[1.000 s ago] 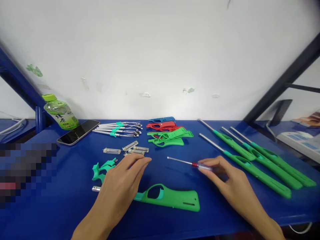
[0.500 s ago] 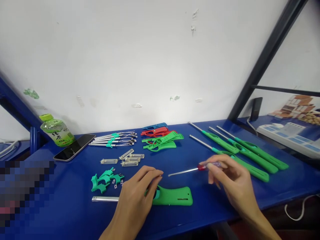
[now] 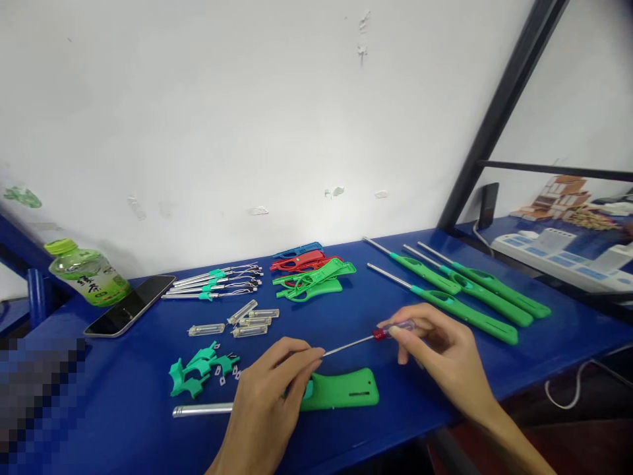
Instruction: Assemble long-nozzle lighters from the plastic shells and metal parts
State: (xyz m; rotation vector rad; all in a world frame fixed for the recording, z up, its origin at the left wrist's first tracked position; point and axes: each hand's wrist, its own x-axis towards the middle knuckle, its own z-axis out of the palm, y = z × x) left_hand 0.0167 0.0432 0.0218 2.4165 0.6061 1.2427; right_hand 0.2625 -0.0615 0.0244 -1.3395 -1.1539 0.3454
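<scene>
My right hand [image 3: 435, 340] grips a screwdriver [image 3: 380, 333] by its clear purple and red handle, with the shaft pointing left. At the shaft's tip, the fingertips of my left hand [image 3: 277, 376] are pinched together. Whatever lies in that pinch is too small to make out. Below my left hand a green stick lighter [image 3: 346, 389] rests on the blue table, its metal tube [image 3: 202, 410] to the left. The hand covers the lighter's middle. Teal trigger pieces [image 3: 198, 369] and small metal clips [image 3: 220, 375] lie left of my left hand.
Several green stick lighters [image 3: 469, 310] lie at right. Clear fuel tanks [image 3: 252, 323], metal tubes with wires [image 3: 212, 282] and green, red and blue casing halves [image 3: 316, 277] lie farther back. A phone [image 3: 131, 307] and a drink bottle [image 3: 89, 274] are at left; a power strip [image 3: 558, 260] is at far right.
The screwdriver's tip has come left to meet my left fingertips; before, a small gap lay between them. The whole view has shifted slightly. My left hand keeps its pinch above the lighter.
</scene>
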